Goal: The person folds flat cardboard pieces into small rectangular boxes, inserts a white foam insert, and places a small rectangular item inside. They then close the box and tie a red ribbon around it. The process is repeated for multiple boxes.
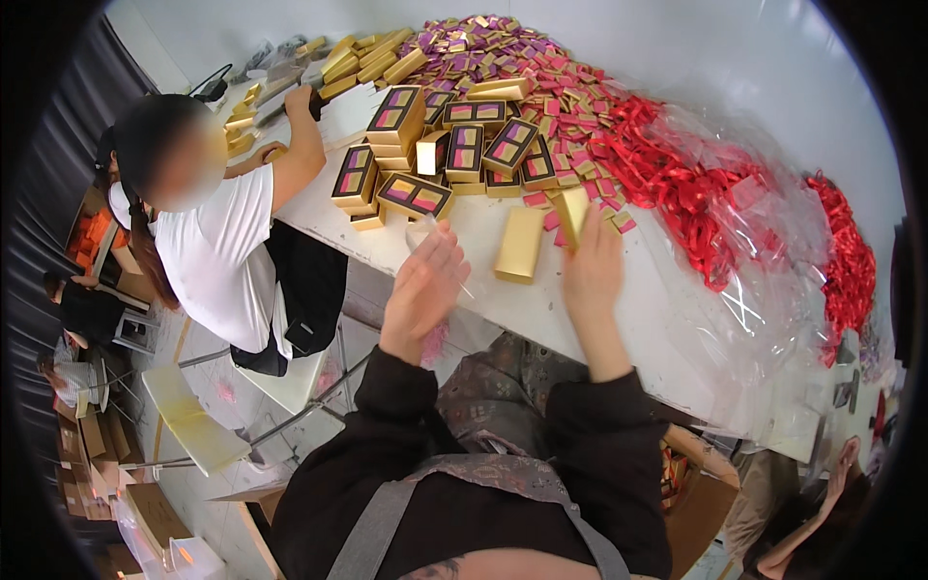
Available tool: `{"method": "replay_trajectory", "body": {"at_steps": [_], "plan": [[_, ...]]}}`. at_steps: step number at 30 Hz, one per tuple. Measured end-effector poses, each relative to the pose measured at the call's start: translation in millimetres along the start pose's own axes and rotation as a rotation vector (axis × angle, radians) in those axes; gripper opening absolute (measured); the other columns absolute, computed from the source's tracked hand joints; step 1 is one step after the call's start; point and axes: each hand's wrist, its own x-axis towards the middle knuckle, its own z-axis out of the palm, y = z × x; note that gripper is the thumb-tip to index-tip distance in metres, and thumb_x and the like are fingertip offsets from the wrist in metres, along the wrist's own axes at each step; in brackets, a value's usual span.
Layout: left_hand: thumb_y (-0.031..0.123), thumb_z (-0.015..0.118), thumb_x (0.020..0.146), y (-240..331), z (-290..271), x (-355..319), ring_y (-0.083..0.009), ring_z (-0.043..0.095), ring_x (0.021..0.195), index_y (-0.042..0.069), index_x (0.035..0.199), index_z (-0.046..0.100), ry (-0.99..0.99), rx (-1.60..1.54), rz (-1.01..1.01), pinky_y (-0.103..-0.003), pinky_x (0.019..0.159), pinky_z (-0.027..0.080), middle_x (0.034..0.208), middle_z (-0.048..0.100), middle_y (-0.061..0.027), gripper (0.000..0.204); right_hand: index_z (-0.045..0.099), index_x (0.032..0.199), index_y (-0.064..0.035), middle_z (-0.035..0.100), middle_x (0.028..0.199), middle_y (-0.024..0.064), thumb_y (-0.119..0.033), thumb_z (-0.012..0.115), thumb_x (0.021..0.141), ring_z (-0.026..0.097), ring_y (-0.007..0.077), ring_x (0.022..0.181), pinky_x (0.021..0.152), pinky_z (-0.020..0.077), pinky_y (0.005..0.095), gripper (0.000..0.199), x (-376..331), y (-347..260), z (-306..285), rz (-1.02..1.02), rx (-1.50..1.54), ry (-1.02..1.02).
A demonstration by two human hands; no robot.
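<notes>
My right hand grips a gold box at its near end, fingers closed round it and the box tilted up off the table. Just left of it another gold box lies on the white table. Over the table's near edge, my left hand is raised with its fingers bent together. A whitish, see-through piece of plastic film shows at those fingers; its shape is hard to make out. Beyond my hands are stacked gold boxes with dark window fronts, showing pink and gold pieces inside.
A large heap of small pink, purple and gold pieces covers the back of the table. Red ribbons and clear plastic bags lie to the right. At the left a co-worker in a white shirt sits beside a chair.
</notes>
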Motion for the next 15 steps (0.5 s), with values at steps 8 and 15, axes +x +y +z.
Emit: {"method": "replay_trajectory", "body": {"at_steps": [8, 15], "plan": [[0.023, 0.063, 0.085, -45.2, 24.3, 56.0, -0.0254, 0.041, 0.128, 0.008, 0.1, 0.06, 0.185, -0.369, 0.025, -0.047, 0.107, 0.032, 0.132, 0.05, -0.0087, 0.022, 0.066, 0.103, -0.0169, 0.051, 0.128, 0.0154, -0.019, 0.074, 0.071, 0.048, 0.0343, 0.111, 0.091, 0.0427, 0.0432, 0.033, -45.7, 47.3, -71.3, -0.177, 0.168, -0.278], [0.038, 0.06, 0.089, -46.7, 54.8, 80.1, -0.0257, 0.048, 0.119, 0.015, 0.111, 0.054, 0.225, -0.41, -0.096, -0.06, 0.107, 0.027, 0.103, 0.059, -0.0096, 0.033, 0.066, 0.107, -0.0132, 0.053, 0.124, 0.0138, -0.01, 0.077, 0.063, 0.05, 0.0322, 0.104, 0.088, 0.0438, 0.0404, 0.045, -72.7, 59.3, -80.7, -0.034, 0.39, -0.183]]}}
